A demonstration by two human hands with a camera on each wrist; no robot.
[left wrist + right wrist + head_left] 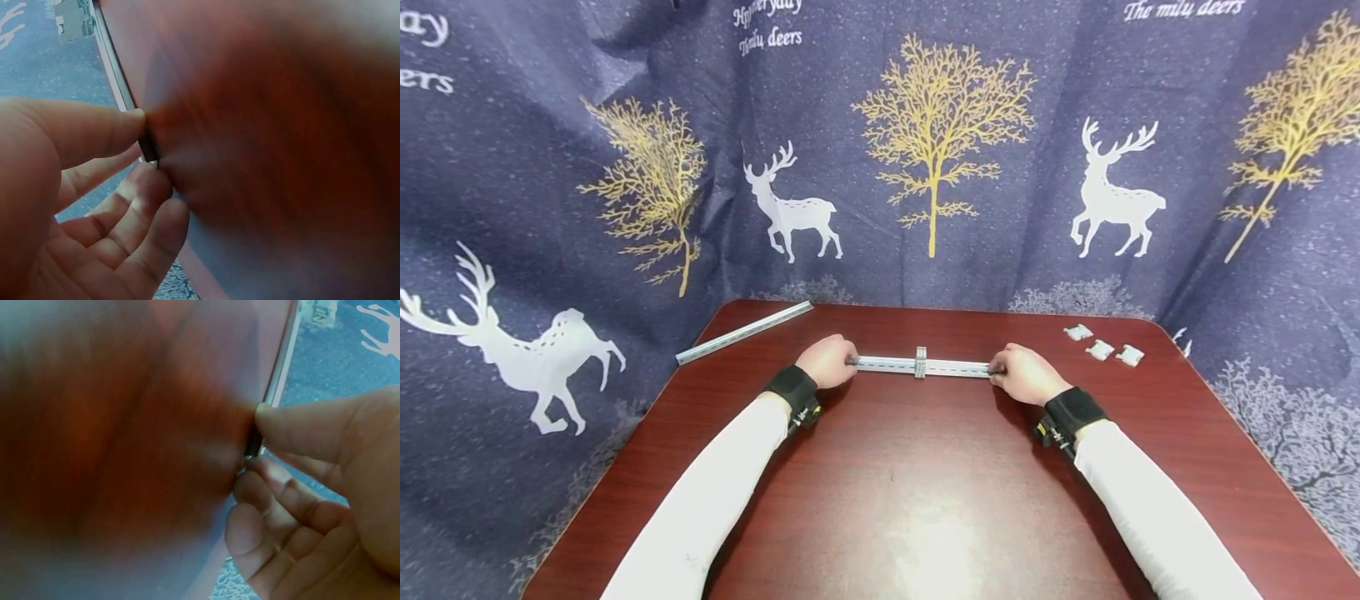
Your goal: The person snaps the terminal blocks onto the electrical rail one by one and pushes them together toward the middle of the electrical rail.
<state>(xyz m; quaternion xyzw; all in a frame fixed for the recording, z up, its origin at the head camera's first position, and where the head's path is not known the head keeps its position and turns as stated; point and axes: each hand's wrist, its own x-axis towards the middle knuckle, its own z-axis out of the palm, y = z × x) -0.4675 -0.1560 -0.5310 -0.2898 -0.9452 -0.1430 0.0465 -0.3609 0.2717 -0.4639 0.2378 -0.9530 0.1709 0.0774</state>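
A slotted metal DIN rail lies crosswise between my hands at the far part of the table. Near its middle sits a pale clip-like block that straddles the rail. My left hand pinches the rail's left end between thumb and fingers; the left wrist view shows the thumb on the rail's edge. At the other end my right hand pinches the rail the same way, its thumb on the edge in the right wrist view. Fingers hide both rail ends in the head view.
A second slotted rail lies slantwise at the table's far left. Several small pale blocks lie at the far right. The reddish-brown table ends at a patterned dark blue cloth behind.
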